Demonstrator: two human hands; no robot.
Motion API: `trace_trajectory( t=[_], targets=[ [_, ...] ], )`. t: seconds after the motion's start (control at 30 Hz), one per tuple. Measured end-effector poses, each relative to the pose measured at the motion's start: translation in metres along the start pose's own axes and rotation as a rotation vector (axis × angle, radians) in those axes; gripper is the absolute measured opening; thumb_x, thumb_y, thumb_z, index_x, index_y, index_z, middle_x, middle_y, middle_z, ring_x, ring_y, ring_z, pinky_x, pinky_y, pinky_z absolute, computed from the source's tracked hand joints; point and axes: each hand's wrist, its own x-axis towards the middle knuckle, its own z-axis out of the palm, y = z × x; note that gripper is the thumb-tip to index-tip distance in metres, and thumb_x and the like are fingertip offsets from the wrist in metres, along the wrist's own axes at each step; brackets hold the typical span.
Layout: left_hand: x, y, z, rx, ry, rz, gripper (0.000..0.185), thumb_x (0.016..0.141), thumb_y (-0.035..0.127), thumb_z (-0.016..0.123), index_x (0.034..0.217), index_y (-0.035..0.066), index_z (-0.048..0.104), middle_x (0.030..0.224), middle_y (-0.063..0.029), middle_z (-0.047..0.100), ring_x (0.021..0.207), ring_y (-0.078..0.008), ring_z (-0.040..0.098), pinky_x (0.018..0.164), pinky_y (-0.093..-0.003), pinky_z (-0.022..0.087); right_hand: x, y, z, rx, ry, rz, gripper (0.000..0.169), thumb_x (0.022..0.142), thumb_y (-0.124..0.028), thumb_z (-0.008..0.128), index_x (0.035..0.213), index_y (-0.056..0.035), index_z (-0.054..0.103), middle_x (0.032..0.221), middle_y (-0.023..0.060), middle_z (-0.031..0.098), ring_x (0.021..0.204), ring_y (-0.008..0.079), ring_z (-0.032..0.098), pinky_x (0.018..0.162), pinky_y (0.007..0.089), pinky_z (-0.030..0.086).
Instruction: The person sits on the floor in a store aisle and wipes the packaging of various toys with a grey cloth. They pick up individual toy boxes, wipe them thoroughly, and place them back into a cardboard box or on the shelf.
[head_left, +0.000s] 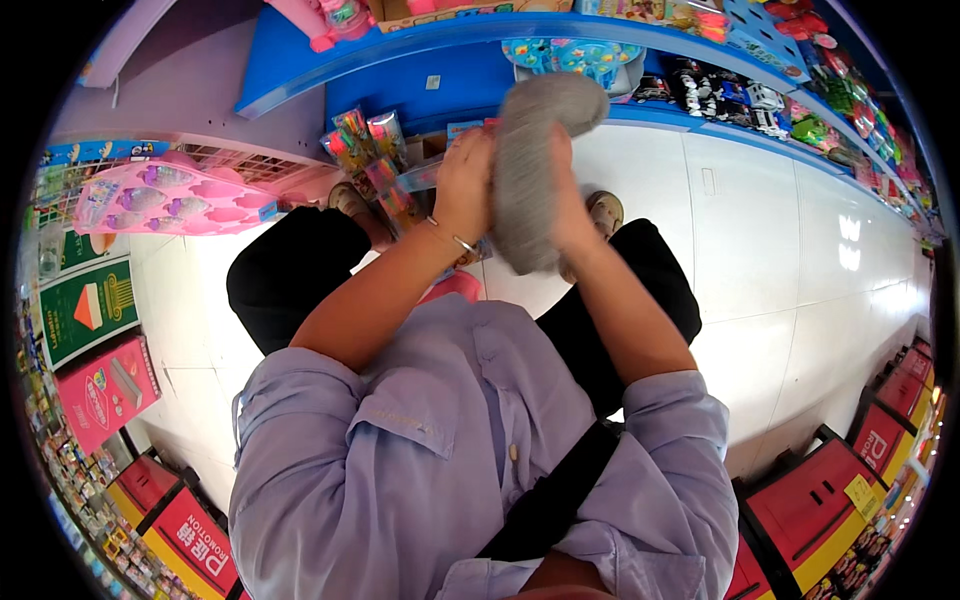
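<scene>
A blurred grey cloth (525, 172) hangs bunched between my two hands, above the floor and in front of the lowest blue shelf. My left hand (463, 184), with a bracelet at the wrist, presses against its left side. On the other side my right hand (571, 199) grips it, the fingers partly covered by a fold. Just left of my left hand stand clear packets of brightly coloured sticks (367, 142), some of them near my shoe. A pink object (455, 286) shows partly below my left wrist, mostly hidden by my shirt.
Blue shelving (420, 71) curves across the front, with toy cars (720, 94) and blue patterned toys (574, 56) on the lower level. At left hangs a pink tray of packaged toys (176, 196). Red promotion bins (814, 502) stand behind me. White floor tiles (750, 247) extend right.
</scene>
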Motion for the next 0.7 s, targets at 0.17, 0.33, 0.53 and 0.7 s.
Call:
trace_trajectory(
  t=[0.17, 0.33, 0.53, 0.7],
  targets=[
    [0.000, 0.018, -0.010, -0.323, -0.036, -0.272, 0.036, 0.059, 0.007, 0.063, 0.093, 0.008, 0.054, 0.090, -0.0109, 0.054, 0.085, -0.0268, 0.052, 0.074, -0.0329, 0.041, 0.004, -0.004, -0.016, 0.863, -0.048, 0.140, 0.045, 0.075, -0.010, 0.056, 0.116, -0.0043, 0.037, 0.104, 0.0082, 0.048, 0.093, 0.0185, 0.049, 0.080, 0.0296, 0.041],
    [0.015, 0.075, -0.040, -0.041, -0.045, 0.019, 0.033, 0.061, 0.008, 0.066, 0.092, 0.007, 0.055, 0.089, -0.0106, 0.055, 0.082, -0.0236, 0.054, 0.070, -0.0296, 0.043, 0.015, 0.008, -0.020, 1.270, -0.161, 0.144, 0.039, 0.080, -0.018, 0.051, 0.113, -0.0016, 0.038, 0.104, 0.0109, 0.048, 0.091, 0.0171, 0.050, 0.081, 0.0307, 0.042],
    [0.020, 0.093, -0.050, -0.403, 0.013, -0.017, 0.035, 0.062, 0.009, 0.069, 0.094, 0.004, 0.053, 0.087, -0.0081, 0.056, 0.078, -0.0177, 0.055, 0.068, -0.0267, 0.044, 0.001, -0.008, -0.002, 1.473, -0.171, 0.100, 0.039, 0.080, -0.017, 0.051, 0.113, -0.0018, 0.037, 0.104, 0.0101, 0.048, 0.089, 0.0166, 0.050, 0.082, 0.0287, 0.041],
    [0.049, 0.092, -0.071, -0.709, 0.250, -0.082, 0.031, 0.076, 0.013, 0.058, 0.102, 0.000, 0.047, 0.088, -0.0046, 0.052, 0.076, -0.0099, 0.051, 0.070, -0.0230, 0.042, -0.017, -0.013, -0.001, 0.465, -0.190, -0.170, 0.049, 0.072, -0.022, 0.059, 0.112, -0.0037, 0.041, 0.103, 0.0124, 0.049, 0.097, 0.0211, 0.048, 0.082, 0.0305, 0.040]
  ],
)
